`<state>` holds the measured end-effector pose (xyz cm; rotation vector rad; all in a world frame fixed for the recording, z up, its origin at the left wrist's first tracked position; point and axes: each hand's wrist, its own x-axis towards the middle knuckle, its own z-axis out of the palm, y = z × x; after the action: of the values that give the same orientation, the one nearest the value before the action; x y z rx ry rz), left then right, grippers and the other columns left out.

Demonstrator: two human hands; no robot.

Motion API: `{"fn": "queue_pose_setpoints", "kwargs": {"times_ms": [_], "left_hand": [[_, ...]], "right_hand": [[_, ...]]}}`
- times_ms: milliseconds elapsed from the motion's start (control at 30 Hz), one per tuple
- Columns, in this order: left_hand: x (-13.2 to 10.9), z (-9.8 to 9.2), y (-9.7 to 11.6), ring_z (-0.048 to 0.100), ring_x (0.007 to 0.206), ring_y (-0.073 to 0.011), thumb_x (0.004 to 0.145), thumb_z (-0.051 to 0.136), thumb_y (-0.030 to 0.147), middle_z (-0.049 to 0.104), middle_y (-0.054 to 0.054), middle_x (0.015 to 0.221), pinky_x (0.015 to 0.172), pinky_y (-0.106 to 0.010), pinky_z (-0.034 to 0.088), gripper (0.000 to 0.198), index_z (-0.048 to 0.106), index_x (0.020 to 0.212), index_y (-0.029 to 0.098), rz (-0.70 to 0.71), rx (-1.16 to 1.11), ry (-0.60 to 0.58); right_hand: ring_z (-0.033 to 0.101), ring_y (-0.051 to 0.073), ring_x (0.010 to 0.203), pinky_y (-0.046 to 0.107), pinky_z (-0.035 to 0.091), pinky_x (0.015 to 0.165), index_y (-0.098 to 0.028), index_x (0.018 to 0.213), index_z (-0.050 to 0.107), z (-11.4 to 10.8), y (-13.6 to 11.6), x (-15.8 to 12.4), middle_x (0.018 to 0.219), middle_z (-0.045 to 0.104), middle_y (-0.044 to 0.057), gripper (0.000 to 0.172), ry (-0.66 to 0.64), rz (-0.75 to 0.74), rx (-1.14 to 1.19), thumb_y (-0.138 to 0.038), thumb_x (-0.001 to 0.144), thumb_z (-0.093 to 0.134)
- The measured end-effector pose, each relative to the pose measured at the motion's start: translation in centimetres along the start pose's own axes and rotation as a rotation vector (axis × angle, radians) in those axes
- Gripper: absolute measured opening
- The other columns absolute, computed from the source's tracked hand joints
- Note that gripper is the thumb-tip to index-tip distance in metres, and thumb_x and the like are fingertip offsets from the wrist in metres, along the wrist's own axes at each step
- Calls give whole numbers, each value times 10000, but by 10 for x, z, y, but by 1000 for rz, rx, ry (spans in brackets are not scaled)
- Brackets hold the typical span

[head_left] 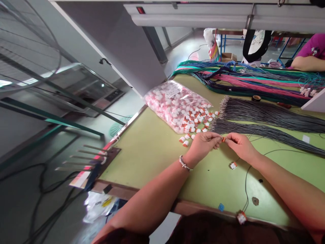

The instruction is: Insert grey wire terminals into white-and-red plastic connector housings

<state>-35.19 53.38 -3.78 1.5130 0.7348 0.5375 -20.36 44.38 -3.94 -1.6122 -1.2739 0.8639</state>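
Watching through the head camera, I set my clock on the small orange connector (223,139), with twelve pointing away from the wearer. It sits just off the table (142,152), between the fingertips of both hands. My left hand (201,145) comes in from nine o'clock, thumb and forefinger closed on the piece. My right hand (241,145) meets it from three o'clock, also pinched on it; whether those fingertips hold a wire too, I cannot tell.

The relation I judge to matter is this nine-to-three line: the two pinches face each other across the connector, neither hand nearer than the other. The piece is too small and too covered for me to read its long axis.

Around it, the loose connectors (185,143) lie at nine o'clock and the plastic bag (165,98) at ten. The lower bundle of dark wires (269,133) has its tips near eleven and runs off towards three. A wired connector (233,165) rests at five.
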Motion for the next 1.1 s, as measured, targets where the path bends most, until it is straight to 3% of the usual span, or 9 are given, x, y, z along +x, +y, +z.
{"fn": "queue_pose_setpoints", "kwargs": {"times_ms": [467, 1100], "left_hand": [[-5, 4, 1, 591, 528, -91, 772, 633, 266, 644, -17, 588, 551, -203, 519, 151, 700, 769, 131, 97, 90, -16], [-6, 6, 7, 600, 506, -83, 755, 657, 213, 657, -26, 563, 520, -176, 510, 110, 705, 742, 115, -51, 62, -36]], "right_hand": [[355, 84, 519, 209, 284, 493, -179, 646, 546, 1, 0, -2, 554, 457, -36, 138, 24, -21, -36, -254, 734, 470], [325, 77, 473, 214, 245, 457, -184, 611, 532, 3, 0, -5, 497, 423, -51, 130, 49, -47, -162, -229, 720, 478]]}}
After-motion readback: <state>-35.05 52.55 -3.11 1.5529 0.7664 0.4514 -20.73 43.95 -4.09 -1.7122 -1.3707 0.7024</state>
